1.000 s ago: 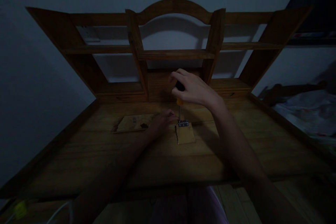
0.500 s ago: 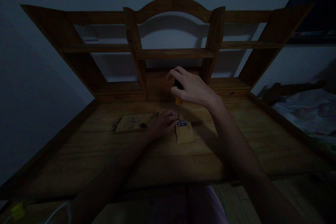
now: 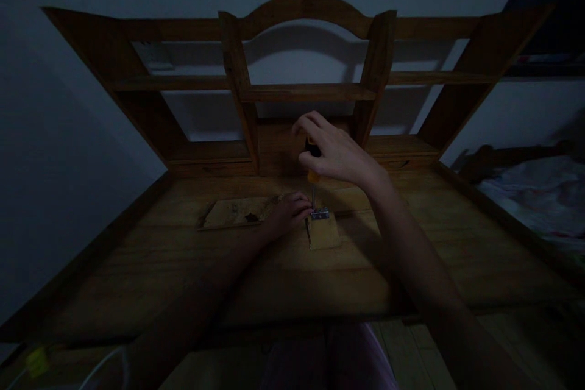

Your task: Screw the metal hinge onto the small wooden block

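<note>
My right hand [image 3: 331, 149] is closed round the black and yellow handle of a screwdriver [image 3: 313, 175], which stands upright over the desk. Its shaft runs down to the left end of a small metal hinge [image 3: 320, 213]. The hinge lies at the top edge of a small square piece of wood [image 3: 323, 233]. My left hand [image 3: 290, 212] rests on the desk just left of the hinge, with its fingers pinched together by the screwdriver's tip. Whatever the fingertips grip is too small and dark to make out.
Left of my left hand lies a flat, rough-edged wooden piece [image 3: 228, 212] on the wooden desk [image 3: 274, 283]. Behind stands a wooden shelf unit [image 3: 306, 93] against the wall. Crumpled cloth [image 3: 539, 192] lies beyond the desk's right edge. The light is dim.
The camera view has shifted slightly. My right hand has turned a little on the screwdriver, showing more of its handle. My left hand keeps its place beside the hinge.
</note>
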